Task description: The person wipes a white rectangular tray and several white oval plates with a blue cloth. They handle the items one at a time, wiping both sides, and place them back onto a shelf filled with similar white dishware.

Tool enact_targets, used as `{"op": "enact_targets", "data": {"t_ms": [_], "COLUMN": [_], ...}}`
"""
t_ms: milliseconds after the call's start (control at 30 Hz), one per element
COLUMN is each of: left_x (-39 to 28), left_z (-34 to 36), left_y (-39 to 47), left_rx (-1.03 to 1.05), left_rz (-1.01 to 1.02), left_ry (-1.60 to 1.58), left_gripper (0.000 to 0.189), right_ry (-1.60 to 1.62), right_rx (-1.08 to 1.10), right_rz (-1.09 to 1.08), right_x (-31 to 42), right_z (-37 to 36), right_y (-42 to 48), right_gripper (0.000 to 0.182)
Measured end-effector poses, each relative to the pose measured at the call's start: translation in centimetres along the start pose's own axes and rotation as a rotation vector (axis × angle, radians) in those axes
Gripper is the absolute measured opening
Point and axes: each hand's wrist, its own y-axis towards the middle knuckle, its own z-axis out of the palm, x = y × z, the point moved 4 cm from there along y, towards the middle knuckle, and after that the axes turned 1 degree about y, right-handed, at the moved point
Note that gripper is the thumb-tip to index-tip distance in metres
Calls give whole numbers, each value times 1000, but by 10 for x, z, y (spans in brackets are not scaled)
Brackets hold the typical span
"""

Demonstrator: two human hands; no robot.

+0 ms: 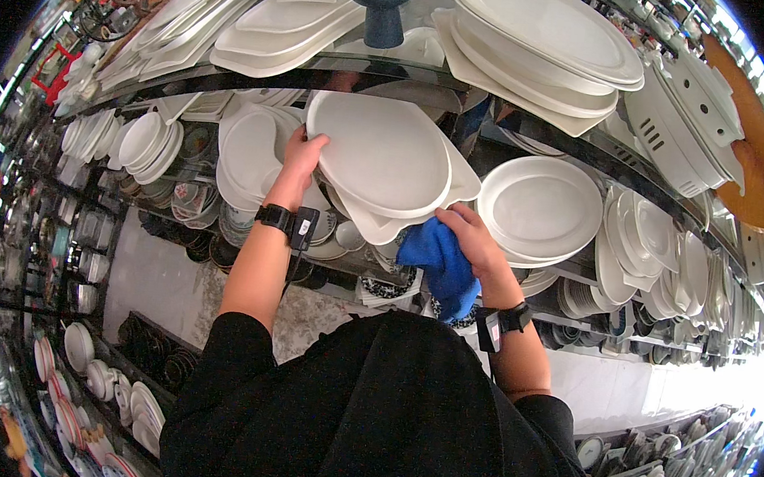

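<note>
A large white oval plate (382,154) is tilted towards me in front of the shelf. My left hand (303,155) grips its left rim, with the thumb on the upper face. Under it lies a white plate with pointed corners (464,181), partly covered by the oval one. My right hand (470,235) holds a blue cloth (441,260), which hangs down below the fingers. Its fingertips are at the lower right edge of the plates; whether they press on the rim is hard to tell. Both wrists wear black straps with small boxes.
Above, a dark-edged shelf (395,71) carries stacked white platters (546,29) and a blue pedestal bowl (381,10). Right of my plate stands a stack of white oval plates (539,204). White divided plates (251,151) lie at left, and patterned dishes sit lower down.
</note>
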Motion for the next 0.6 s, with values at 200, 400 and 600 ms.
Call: {"op": "enact_targets", "data": {"t_ms": [200,400,600], "left_x": [-10,-20,-26], "left_z": [7,8,12], "left_y": [0,3,1], "left_rx": [0,36,-30], "left_rz": [50,104,76], "left_ry": [-89,-88,-107], "left_gripper": [50,55,67], "right_ry": [51,69,182], "right_rx": [53,44,94], "right_rz": [-24,20,85], "right_x": [-9,-11,-27], "right_z": [3,10,3], "right_y": [-3,-6,6], "right_gripper": [36,28,42]}}
